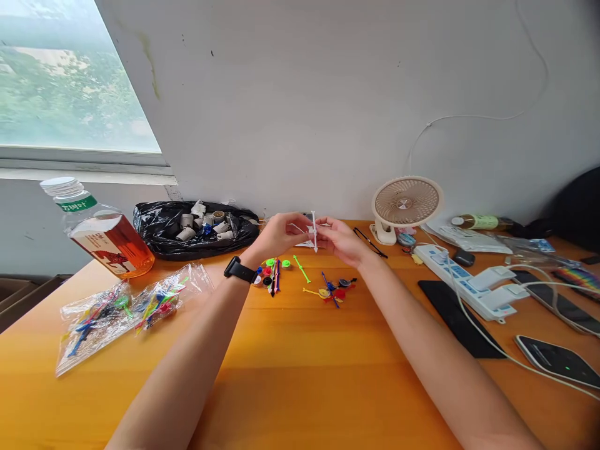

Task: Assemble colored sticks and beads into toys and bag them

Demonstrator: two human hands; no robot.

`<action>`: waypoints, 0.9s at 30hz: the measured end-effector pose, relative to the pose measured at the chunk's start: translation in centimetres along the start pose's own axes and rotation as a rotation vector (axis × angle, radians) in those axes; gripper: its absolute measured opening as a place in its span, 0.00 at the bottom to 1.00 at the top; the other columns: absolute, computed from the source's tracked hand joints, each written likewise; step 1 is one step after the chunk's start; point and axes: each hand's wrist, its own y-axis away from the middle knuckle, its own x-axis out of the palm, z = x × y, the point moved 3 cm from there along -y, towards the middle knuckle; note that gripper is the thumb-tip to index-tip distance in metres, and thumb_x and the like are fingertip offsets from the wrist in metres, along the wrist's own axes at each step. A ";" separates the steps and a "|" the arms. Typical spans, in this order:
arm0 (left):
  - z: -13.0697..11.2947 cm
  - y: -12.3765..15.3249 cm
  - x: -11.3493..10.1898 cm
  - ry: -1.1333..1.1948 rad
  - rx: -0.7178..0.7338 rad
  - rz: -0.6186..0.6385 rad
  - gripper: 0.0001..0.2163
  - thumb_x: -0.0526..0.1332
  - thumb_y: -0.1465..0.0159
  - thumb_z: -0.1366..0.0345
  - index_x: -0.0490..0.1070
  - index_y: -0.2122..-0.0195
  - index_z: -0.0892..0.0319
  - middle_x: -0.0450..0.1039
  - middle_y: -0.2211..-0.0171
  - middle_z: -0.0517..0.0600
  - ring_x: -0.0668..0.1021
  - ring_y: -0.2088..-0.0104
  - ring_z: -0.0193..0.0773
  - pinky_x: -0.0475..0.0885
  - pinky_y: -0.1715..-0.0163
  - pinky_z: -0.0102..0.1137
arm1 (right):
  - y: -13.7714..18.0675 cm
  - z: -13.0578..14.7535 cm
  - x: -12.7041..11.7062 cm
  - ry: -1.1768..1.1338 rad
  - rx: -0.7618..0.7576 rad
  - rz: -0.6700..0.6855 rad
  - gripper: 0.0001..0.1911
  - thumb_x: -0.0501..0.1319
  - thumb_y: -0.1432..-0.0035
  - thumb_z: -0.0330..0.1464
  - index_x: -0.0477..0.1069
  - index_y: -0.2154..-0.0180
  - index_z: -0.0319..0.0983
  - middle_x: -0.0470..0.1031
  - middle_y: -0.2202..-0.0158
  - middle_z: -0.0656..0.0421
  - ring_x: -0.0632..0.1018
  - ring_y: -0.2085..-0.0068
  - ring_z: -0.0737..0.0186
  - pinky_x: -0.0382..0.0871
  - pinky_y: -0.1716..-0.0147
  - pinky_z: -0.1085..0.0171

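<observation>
Both of my hands are raised over the far middle of the orange table (pixel 300 375) and meet on one small white plastic stick piece (pixel 314 232). My left hand (pixel 279 234), with a black watch on the wrist, pinches it from the left. My right hand (pixel 341 240) pinches it from the right. The stick stands roughly upright between my fingertips. Below my hands lie loose coloured plastic sticks and small discs (pixel 328 289), with another cluster (pixel 272 274) nearer my left wrist.
Two clear bags of coloured sticks (pixel 126 309) lie at the left. A tilted drink bottle (pixel 100 228) and a black bag of small cylinders (pixel 197 228) sit at the back. A small fan (pixel 405 203), power strip (pixel 469 284), phones (pixel 557 359) and cables fill the right.
</observation>
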 end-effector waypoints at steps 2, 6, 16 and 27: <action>0.1 0.0 -0.1 -0.026 -0.001 -0.071 0.17 0.74 0.40 0.55 0.80 0.57 0.63 0.84 0.64 0.55 0.85 0.63 0.41 0.81 0.59 0.34 | -0.3 -0.5 0.5 -0.059 -0.008 -0.053 0.26 0.82 0.58 0.45 0.72 0.65 0.41 0.79 0.67 0.61 0.80 0.63 0.63 0.76 0.59 0.62; 0.6 -0.1 -0.5 -0.120 -0.020 -0.120 0.14 0.74 0.40 0.57 0.82 0.61 0.63 0.83 0.68 0.54 0.84 0.66 0.40 0.80 0.62 0.32 | -0.6 -1.0 0.7 0.055 -0.037 -0.116 0.21 0.78 0.52 0.47 0.75 0.67 0.40 0.79 0.68 0.60 0.78 0.66 0.64 0.74 0.65 0.64; 0.7 0.0 -0.6 -0.287 0.033 -0.028 0.12 0.71 0.38 0.57 0.81 0.59 0.60 0.83 0.63 0.52 0.84 0.66 0.37 0.79 0.65 0.28 | -0.2 -1.2 1.3 0.115 0.005 -0.052 0.14 0.71 0.53 0.36 0.71 0.66 0.40 0.76 0.72 0.62 0.73 0.72 0.67 0.63 0.71 0.67; 2.4 0.9 -0.5 -0.321 -0.124 0.152 0.12 0.75 0.46 0.62 0.73 0.71 0.60 0.79 0.74 0.48 0.80 0.74 0.35 0.69 0.75 0.25 | 0.0 -3.7 1.0 0.793 0.074 0.003 0.06 0.54 0.32 0.35 0.65 0.63 0.41 0.62 0.75 0.66 0.63 0.74 0.67 0.55 0.75 0.67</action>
